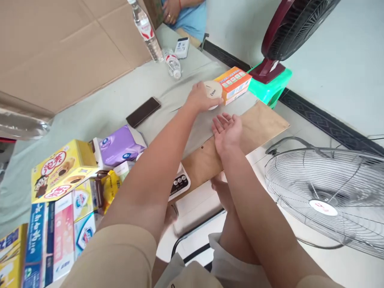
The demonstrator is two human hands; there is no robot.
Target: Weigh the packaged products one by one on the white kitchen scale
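My left hand (pixel 201 98) is wrapped round a round, cream-coloured Dove tub (pixel 213 91). The tub is beside an orange and white box (pixel 235 84); whether the two touch, I cannot tell. Nearer to me my right hand (pixel 227 130) hovers palm up over a wooden board (pixel 204 160), its fingers loosely spread and nothing in them. Below my left forearm a white kitchen scale (pixel 182 182) with several round buttons shows in part, the rest hidden by the arm.
On the cloth-covered table are a phone (pixel 144 112), a purple pack (pixel 120 146), a yellow snack box (pixel 63 170) and several toothpaste and soap boxes. Two bottles (pixel 147 32) stand and lie farther back. Fans (pixel 324 204) are on the right. Another person's hand (pixel 171 10) shows at the top.
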